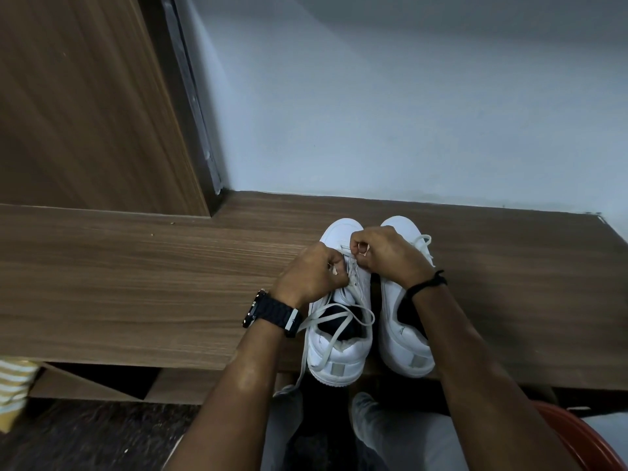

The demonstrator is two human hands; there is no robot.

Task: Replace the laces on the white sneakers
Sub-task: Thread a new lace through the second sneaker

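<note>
grey-trousered knees (390, 433) are sitting closest under the lens, and from there i am watching both forearms reaching forward onto the wooden bench (136, 283), where the pair of white sneakers is standing side by side with toes aimed at the pale wall (407, 113) and heels right at the near edge, which i judge is keeping the eyelet rows facing the person for easy threading. my attention is going to the left sneaker (339, 348), since both hands are working over its lacing area. the left hand (306, 277), wearing a black watch (272, 312), is curling its fingers and pinching the lace (334, 329) at the near side of the eyelets, seemingly holding the run steady. the right hand (384, 253), with a dark cord bracelet (426, 283) at the wrist, is also curling closed, gripping a strand nearer the toe, probably pulling slack through a lower eyelet. loose lace ends are trailing back across the dark shoe opening and dangling off the bench edge. the right sneaker (404, 351) is waiting just beside, touching or nearly touching its partner, with a lace loop showing near its toe. i cannot tell whether this lace is going in or coming out. a wooden door (85, 96) is standing at the far left, and a red seat edge (577, 436) is showing at lower right.
</note>
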